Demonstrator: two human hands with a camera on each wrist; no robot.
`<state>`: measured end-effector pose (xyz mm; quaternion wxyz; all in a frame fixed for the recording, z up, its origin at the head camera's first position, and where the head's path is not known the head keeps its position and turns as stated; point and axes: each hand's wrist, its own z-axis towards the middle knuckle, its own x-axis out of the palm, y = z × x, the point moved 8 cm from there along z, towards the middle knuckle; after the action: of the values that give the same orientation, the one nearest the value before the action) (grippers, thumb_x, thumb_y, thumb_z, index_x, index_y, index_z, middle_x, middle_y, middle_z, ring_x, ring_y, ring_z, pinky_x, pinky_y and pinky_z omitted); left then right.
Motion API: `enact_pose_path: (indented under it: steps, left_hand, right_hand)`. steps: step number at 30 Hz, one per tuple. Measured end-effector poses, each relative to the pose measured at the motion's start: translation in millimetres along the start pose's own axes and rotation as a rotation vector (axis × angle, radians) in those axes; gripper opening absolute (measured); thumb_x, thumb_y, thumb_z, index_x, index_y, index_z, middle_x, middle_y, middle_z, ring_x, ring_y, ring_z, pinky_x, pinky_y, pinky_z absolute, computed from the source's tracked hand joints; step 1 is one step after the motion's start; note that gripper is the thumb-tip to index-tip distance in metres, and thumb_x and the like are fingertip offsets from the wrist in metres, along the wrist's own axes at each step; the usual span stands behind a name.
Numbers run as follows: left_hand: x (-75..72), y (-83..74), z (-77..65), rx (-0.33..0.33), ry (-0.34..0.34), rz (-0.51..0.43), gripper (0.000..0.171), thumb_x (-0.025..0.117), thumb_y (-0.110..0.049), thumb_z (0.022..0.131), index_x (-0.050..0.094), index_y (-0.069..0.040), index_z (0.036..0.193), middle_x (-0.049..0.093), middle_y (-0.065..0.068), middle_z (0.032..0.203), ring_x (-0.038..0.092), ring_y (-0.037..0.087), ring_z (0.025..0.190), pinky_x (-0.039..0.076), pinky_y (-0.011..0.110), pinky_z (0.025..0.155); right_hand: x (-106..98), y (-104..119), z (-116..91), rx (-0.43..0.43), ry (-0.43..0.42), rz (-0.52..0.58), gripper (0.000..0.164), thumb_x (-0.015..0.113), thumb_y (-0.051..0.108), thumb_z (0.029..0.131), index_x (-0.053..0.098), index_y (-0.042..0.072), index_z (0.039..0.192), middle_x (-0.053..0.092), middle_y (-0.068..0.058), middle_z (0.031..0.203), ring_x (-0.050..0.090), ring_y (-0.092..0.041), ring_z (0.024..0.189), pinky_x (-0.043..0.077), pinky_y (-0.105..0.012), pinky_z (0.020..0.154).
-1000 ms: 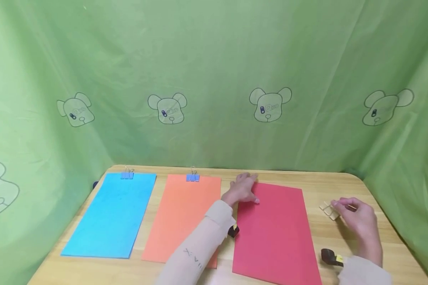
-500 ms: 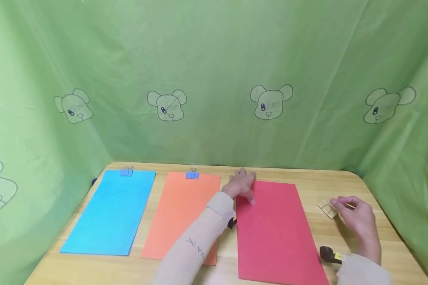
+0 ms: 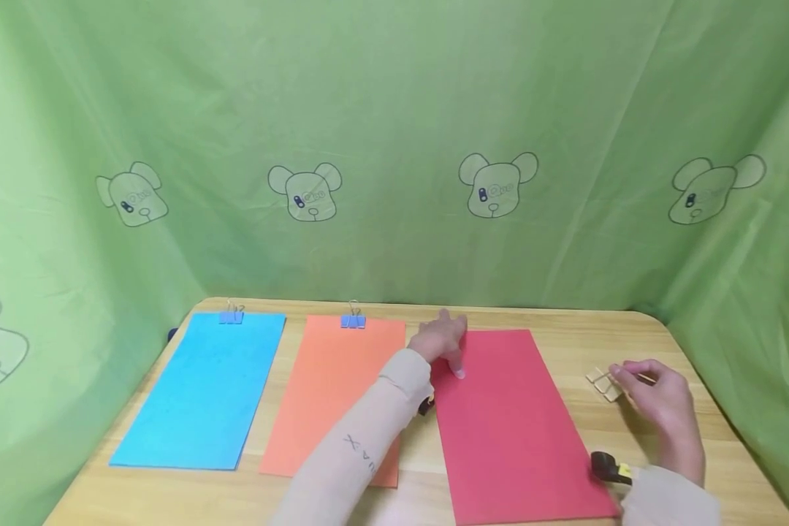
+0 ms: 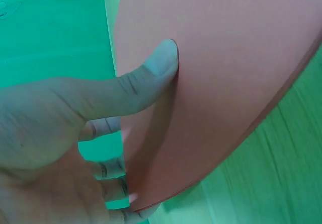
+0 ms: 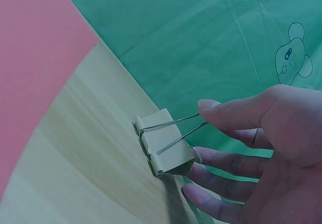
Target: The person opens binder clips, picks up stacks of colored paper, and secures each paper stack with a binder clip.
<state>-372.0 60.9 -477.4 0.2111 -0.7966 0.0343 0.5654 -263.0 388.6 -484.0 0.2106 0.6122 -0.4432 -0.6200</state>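
My left hand (image 3: 439, 342) grips the far left corner of a red sheet stack (image 3: 513, 424). In the left wrist view the thumb (image 4: 161, 63) lies on the red surface and the other fingers go behind its edge. Over at the right, my right hand (image 3: 660, 398) holds a cream binder clip (image 3: 605, 385) by its wire handles. The right wrist view shows that clip (image 5: 163, 141) with its thumb on the handles and the other fingers behind them; its mouth points toward the red stack.
To the left lie a blue sheet stack (image 3: 197, 394) and an orange sheet stack (image 3: 338, 394). A blue binder clip (image 3: 231, 317) sits at the blue stack's far edge, another blue clip (image 3: 353, 321) at the orange one's. Green cloth (image 3: 394, 241) surrounds the wooden table (image 3: 631, 336).
The red stack has turned, its near end swinging right and its far right corner moving left. My left hand has shifted slightly left with it. The right hand keeps the clip in nearly the same place.
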Motion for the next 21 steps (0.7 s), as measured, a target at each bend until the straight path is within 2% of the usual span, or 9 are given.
enact_pose_path:
  steps: [2,4,8,11,13,17,21]
  left_hand:
    - [-1.7,-1.0,1.5,0.010,-0.023,0.038,0.069,0.098,-0.028,0.068,0.055,-0.018,0.121,0.054,0.007,0.121,0.060,0.021,0.104,0.047,0.044,0.101]
    - [-3.1,-4.5,3.1,0.038,-0.051,0.090,0.065,0.098,-0.029,0.069,0.058,-0.017,0.118,0.059,0.002,0.113,0.060,0.017,0.103,0.051,0.038,0.094]
    - [-3.7,-17.0,4.3,0.118,-0.092,0.169,0.046,0.097,-0.024,0.071,0.065,-0.016,0.103,0.062,-0.004,0.092,0.057,0.011,0.087,0.052,0.026,0.070]
    - [-4.6,-24.4,2.0,0.149,-0.097,0.228,0.036,0.095,-0.016,0.072,0.068,-0.017,0.096,0.062,-0.006,0.085,0.053,0.010,0.078,0.050,0.025,0.063]
    - [-6.5,-27.3,-1.0,0.166,-0.087,0.244,0.035,0.093,-0.009,0.072,0.068,-0.018,0.096,0.061,-0.007,0.086,0.050,0.010,0.077,0.049,0.024,0.062]
    - [-7.8,-33.2,-7.3,0.263,-0.025,0.157,0.030,0.078,0.007,0.078,0.071,-0.012,0.100,0.057,-0.003,0.085,0.045,0.011,0.076,0.042,0.021,0.062]
    - [-10.0,-33.3,-15.6,0.356,0.042,0.016,0.039,0.065,0.012,0.085,0.067,-0.006,0.120,0.063,0.001,0.099,0.048,0.012,0.082,0.041,0.020,0.067]
  right_hand:
    - [0,0,2,-0.001,0.003,-0.005,0.061,0.064,0.050,0.099,0.059,-0.005,0.125,0.052,-0.025,0.138,0.050,-0.009,0.101,0.040,-0.034,0.088]
    - [-2,-1,3,0.002,0.010,0.005,0.062,0.064,0.051,0.099,0.059,-0.004,0.126,0.054,-0.023,0.136,0.050,-0.012,0.102,0.039,-0.037,0.090]
    - [-8,-6,1,-0.004,-0.001,-0.006,0.060,0.065,0.050,0.098,0.060,-0.003,0.125,0.061,-0.003,0.116,0.050,-0.007,0.096,0.037,-0.034,0.086]
    - [-9,-7,0,-0.020,-0.006,-0.010,0.057,0.066,0.050,0.098,0.062,-0.003,0.121,0.059,0.012,0.105,0.049,-0.001,0.091,0.037,-0.029,0.082]
    - [-5,-5,0,-0.033,-0.001,0.008,0.055,0.066,0.048,0.099,0.062,-0.003,0.119,0.059,0.014,0.103,0.050,-0.001,0.091,0.038,-0.028,0.082]
    - [-3,-2,-1,-0.055,-0.020,0.023,0.049,0.066,0.043,0.100,0.062,-0.003,0.116,0.060,0.013,0.100,0.053,-0.004,0.088,0.042,-0.025,0.077]
    - [-6,-2,0,-0.047,-0.043,0.045,0.044,0.068,0.039,0.099,0.064,-0.002,0.115,0.060,0.016,0.095,0.057,-0.002,0.083,0.047,-0.020,0.071]
